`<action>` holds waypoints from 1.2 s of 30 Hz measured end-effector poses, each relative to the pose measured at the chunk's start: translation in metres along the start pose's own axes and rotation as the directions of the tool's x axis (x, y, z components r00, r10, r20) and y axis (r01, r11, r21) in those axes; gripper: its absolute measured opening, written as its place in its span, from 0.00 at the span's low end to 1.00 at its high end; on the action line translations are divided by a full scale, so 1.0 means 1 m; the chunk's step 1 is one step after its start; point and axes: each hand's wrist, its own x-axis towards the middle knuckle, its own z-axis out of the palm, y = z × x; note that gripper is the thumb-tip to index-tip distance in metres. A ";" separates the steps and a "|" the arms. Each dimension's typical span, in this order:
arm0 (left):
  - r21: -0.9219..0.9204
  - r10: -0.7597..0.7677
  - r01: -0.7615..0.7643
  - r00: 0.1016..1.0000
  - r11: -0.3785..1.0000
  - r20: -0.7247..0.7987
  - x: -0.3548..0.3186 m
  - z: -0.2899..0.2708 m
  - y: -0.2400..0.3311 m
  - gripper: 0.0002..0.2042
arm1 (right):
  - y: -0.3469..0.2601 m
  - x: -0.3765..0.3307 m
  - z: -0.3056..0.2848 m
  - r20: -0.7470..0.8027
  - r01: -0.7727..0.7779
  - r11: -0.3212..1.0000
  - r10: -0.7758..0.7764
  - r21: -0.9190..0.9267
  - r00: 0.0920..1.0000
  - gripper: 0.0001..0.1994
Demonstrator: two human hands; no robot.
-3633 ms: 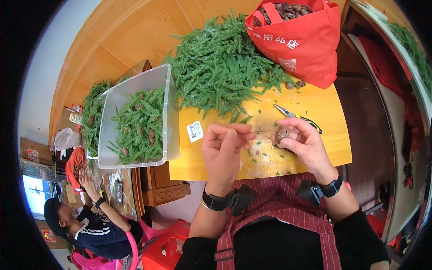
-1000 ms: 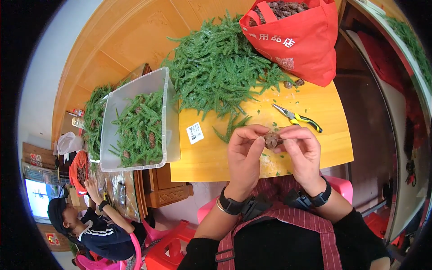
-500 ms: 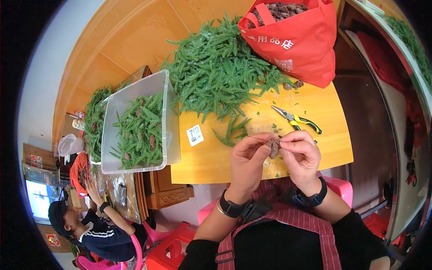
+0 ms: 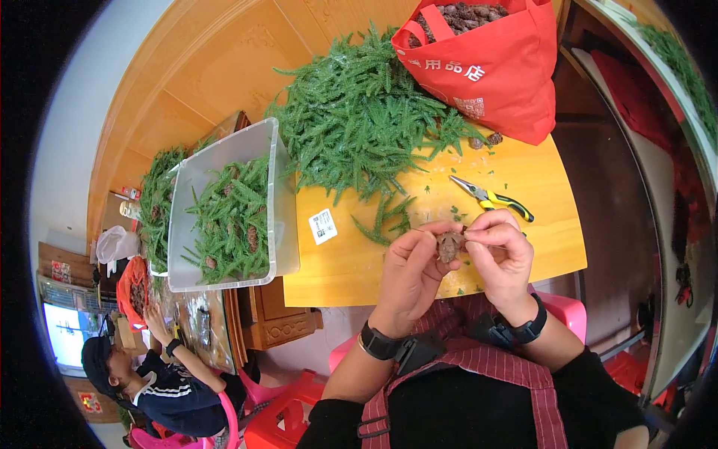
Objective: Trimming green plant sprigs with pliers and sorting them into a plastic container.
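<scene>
Head view: both hands meet over the near edge of the yellow desk [image 4: 523, 187], just in front of the person's striped apron [image 4: 464, 389]. The left hand [image 4: 410, 273] and the right hand [image 4: 502, 253] pinch a small brown cone [image 4: 449, 244] between their fingertips — each hand closed on it, the left from the left side and the right from the right and above. The cone is held off the desk, above its near edge, a little right of the middle. Each wrist wears a dark band.

Just beyond the right hand, pliers [image 4: 490, 198] with yellow-and-black handles lie flat on the desk, apart from the hands. A few green sprigs [image 4: 385, 217] lie loose just left of the cone, with small green bits scattered around. A white sticker [image 4: 323, 226] sits toward the desk's left edge.

At the far edge a big heap of green twigs [image 4: 359, 120] spreads over the desk's far left corner. A red bag [image 4: 490, 56] stands at the far right corner, open — brown cones show inside, and a couple lie at its foot.

Off the desk's left edge a clear tub [image 4: 284, 224] holds more twigs and a few cones. At lower left another person [image 4: 161, 382] sits bent over separate work.
</scene>
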 end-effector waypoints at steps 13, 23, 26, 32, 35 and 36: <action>-0.030 0.075 -0.074 0.997 0.997 0.024 -0.002 -0.009 -0.002 0.10 | 0.002 0.004 0.002 0.098 -0.089 0.989 0.077 0.117 0.992 0.06; -0.021 0.058 -0.057 0.998 0.998 0.036 0.000 -0.004 0.003 0.09 | -0.008 0.007 0.005 0.143 -0.238 0.931 0.205 0.278 0.968 0.04; -0.022 0.052 -0.051 0.997 0.998 0.050 0.000 -0.007 0.003 0.09 | -0.012 0.010 0.004 0.196 -0.258 0.944 0.218 0.205 0.956 0.03; 0.093 0.013 -0.021 0.996 0.995 0.088 -0.001 -0.008 0.010 0.09 | -0.006 0.014 -0.010 0.294 -0.166 0.985 0.144 0.053 0.945 0.04; 0.207 -0.031 0.018 0.998 0.978 0.061 -0.001 -0.002 0.016 0.10 | -0.008 0.016 -0.009 0.315 -0.302 0.920 0.217 0.252 0.924 0.08; 0.276 -0.066 0.053 0.997 0.960 0.039 -0.001 -0.001 0.019 0.11 | -0.009 0.018 -0.011 0.314 -0.302 0.920 0.218 0.251 0.924 0.08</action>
